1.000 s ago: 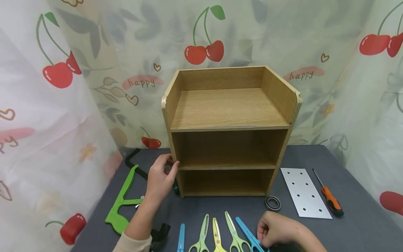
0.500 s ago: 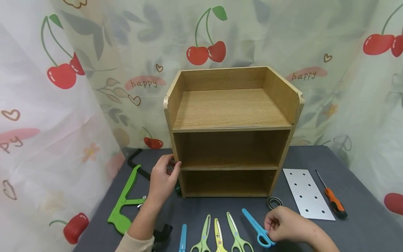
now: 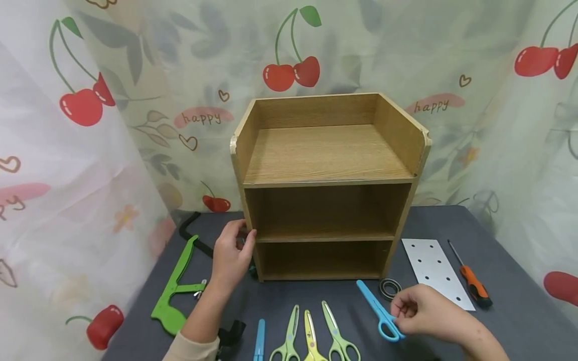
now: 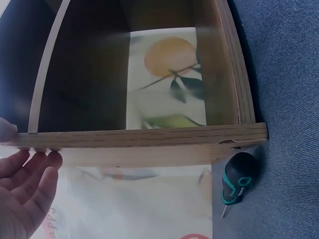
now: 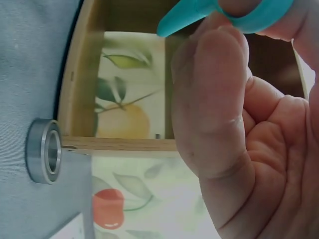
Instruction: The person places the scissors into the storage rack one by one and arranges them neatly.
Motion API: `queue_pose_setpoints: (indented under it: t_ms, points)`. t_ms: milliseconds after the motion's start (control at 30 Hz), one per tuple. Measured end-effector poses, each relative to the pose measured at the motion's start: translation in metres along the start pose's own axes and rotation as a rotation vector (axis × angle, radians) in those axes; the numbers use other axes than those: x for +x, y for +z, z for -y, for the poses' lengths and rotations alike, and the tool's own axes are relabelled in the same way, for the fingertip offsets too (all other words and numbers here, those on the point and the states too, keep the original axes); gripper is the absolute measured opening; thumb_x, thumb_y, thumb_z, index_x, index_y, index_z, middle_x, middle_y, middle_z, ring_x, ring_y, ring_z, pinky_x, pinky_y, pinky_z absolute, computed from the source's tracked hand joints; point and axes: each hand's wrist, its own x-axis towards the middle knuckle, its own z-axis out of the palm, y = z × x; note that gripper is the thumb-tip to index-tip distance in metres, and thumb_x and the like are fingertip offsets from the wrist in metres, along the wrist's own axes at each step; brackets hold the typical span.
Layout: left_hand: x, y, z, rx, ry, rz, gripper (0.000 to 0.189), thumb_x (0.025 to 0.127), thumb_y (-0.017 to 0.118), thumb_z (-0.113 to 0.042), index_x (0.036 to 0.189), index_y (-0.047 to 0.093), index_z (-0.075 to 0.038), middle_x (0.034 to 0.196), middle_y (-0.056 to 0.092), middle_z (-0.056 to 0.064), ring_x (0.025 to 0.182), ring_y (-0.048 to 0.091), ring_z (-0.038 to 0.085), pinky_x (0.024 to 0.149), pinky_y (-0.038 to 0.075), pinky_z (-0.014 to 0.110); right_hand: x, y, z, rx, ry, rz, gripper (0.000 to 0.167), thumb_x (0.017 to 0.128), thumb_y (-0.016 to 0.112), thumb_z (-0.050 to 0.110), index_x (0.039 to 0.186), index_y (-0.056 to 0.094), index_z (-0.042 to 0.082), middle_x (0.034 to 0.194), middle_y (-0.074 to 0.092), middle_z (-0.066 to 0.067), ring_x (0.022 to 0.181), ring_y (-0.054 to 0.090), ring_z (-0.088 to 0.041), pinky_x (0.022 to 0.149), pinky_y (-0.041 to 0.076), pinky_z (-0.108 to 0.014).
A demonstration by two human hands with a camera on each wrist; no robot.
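Observation:
My right hand [image 3: 426,312] pinches a pair of blue scissors [image 3: 376,304] by the handle, blades pointing away and to the left. In the right wrist view the scissors' blue handle [image 5: 264,19] shows between thumb and fingers, in front of the shelf. My left hand [image 3: 232,258] grips the left side panel of a small wooden shelf [image 3: 329,155]. Seen from the left wrist, the thumb lies on one side of the panel edge and the fingers on the other. Below lie two green scissors [image 3: 334,323], yellow scissors [image 3: 310,331] and another blue tool [image 3: 259,338], cut by the frame edge.
A green hacksaw [image 3: 173,296] lies left of the shelf, with a dark-handled screwdriver [image 4: 240,174] beside the shelf. To the right are a metal bearing [image 3: 390,289], a white perforated plate [image 3: 434,268] and an orange screwdriver [image 3: 471,281]. A patterned curtain [image 3: 352,45] hangs behind.
My right hand has moved the blue scissors away from the row, to the right and toward the shelf. My left hand keeps its place on the side panel.

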Motion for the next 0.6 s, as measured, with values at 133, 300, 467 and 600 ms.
queue_pose_setpoints:
  t_ms: [133, 300, 467, 600]
  points:
    - [-0.001, -0.001, 0.0, 0.01, 0.0, -0.007, 0.023, 0.094, 0.075, -0.008, 0.115, 0.068, 0.001, 0.107, 0.066, 0.012, 0.084, 0.066, 0.019, 0.061, 0.055, 0.032, -0.003, -0.005, 0.007, 0.007, 0.0, -0.014, 0.011, 0.081, 0.071, -0.002, 0.086, 0.069, 0.008, 0.068, 0.062, 0.008, 0.062, 0.055, -0.003, 0.055, 0.046, -0.024]
    - [-0.002, 0.0, 0.001, 0.011, -0.003, -0.008, 0.024, 0.094, 0.075, -0.008, 0.115, 0.068, 0.001, 0.108, 0.067, 0.012, 0.083, 0.066, 0.018, 0.06, 0.054, 0.031, -0.004, -0.011, 0.017, 0.019, 0.02, -0.042, 0.008, 0.085, 0.069, -0.001, 0.088, 0.07, 0.006, 0.069, 0.064, 0.005, 0.062, 0.056, -0.006, 0.055, 0.045, -0.025]
    - [-0.002, 0.001, 0.0, 0.013, 0.001, -0.009, 0.024, 0.094, 0.075, -0.008, 0.115, 0.068, 0.001, 0.109, 0.067, 0.012, 0.084, 0.066, 0.018, 0.06, 0.053, 0.03, -0.005, -0.017, 0.03, 0.058, 0.101, -0.096, 0.006, 0.087, 0.067, 0.001, 0.093, 0.069, 0.002, 0.073, 0.065, -0.003, 0.065, 0.058, -0.011, 0.058, 0.048, -0.028]
    - [-0.001, 0.001, 0.0, 0.017, 0.008, -0.009, 0.024, 0.094, 0.074, -0.009, 0.116, 0.068, 0.001, 0.11, 0.067, 0.012, 0.084, 0.066, 0.019, 0.06, 0.054, 0.033, -0.006, -0.021, 0.042, 0.042, 0.121, -0.16, 0.007, 0.086, 0.068, 0.002, 0.093, 0.069, 0.001, 0.075, 0.065, -0.005, 0.067, 0.059, -0.013, 0.06, 0.048, -0.028]
